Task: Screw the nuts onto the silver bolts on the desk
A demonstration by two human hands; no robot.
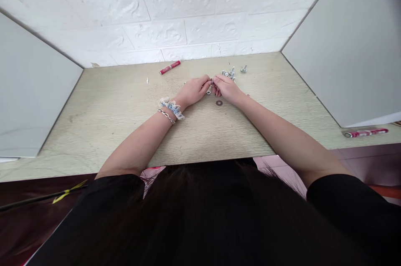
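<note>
My left hand [196, 89] and my right hand [226, 88] meet over the middle of the table, fingertips pinched together. Between them shows the edge of a small metal fastener [212, 82], mostly covered by the fingers; its exact kind cannot be made out. Just below the fingertips lies a metal nut [208, 92]. A flat dark washer [219, 103] rests on the table nearer to me. Behind my right hand stand several silver bolts [232, 72], partly hidden by it, and a single bolt [244, 69] sits apart to their right.
A red tube [170, 67] lies near the white brick wall [169, 32], and a white scrap [148, 80] to its left. Grey panels close off the left [34, 86] and right [347, 49]. Another red tube [366, 133] lies at the table's [194, 145] right front edge.
</note>
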